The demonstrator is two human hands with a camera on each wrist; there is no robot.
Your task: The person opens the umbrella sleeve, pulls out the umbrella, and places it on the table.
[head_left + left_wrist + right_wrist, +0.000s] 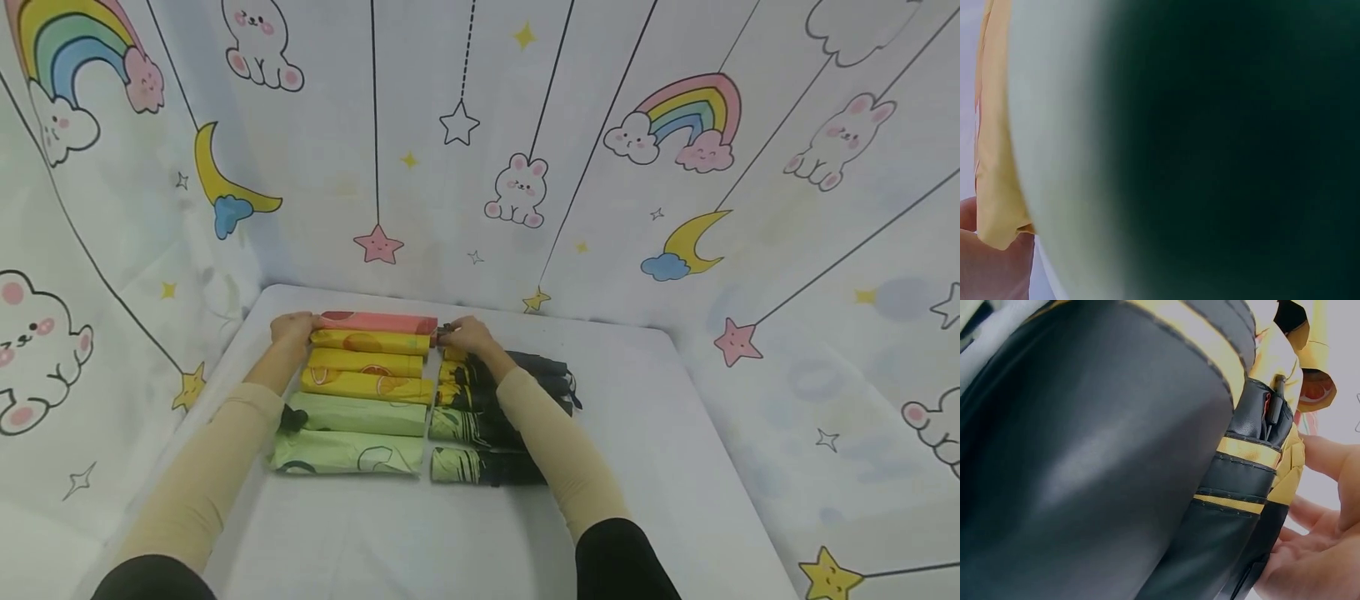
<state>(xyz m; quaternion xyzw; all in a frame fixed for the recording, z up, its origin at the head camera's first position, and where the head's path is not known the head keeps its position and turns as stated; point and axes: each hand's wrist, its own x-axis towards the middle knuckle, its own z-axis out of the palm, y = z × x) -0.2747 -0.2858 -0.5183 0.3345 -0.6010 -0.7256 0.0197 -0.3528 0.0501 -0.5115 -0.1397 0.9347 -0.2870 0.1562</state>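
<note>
Folded umbrellas lie in two columns on a white table. In the head view, the left column has a red umbrella (378,323) at the back, several yellow ones with orange slices (367,364), then pale green ones (348,452). My left hand (292,327) holds the red umbrella's left end. At its right end, my right hand (468,335) pinches a small dark part. Under my right forearm lie black folded umbrellas with yellow or green ends (457,465). In the right wrist view, these black umbrellas (1116,437) partly hide the fingers. A blurred shape covers most of the left wrist view.
The white tabletop (360,533) reaches toward me and to the right. Behind it and along both sides hangs a white cloth (450,208) printed with bunnies, stars, moons and rainbows. A black knob (292,418) sticks out left of a green umbrella.
</note>
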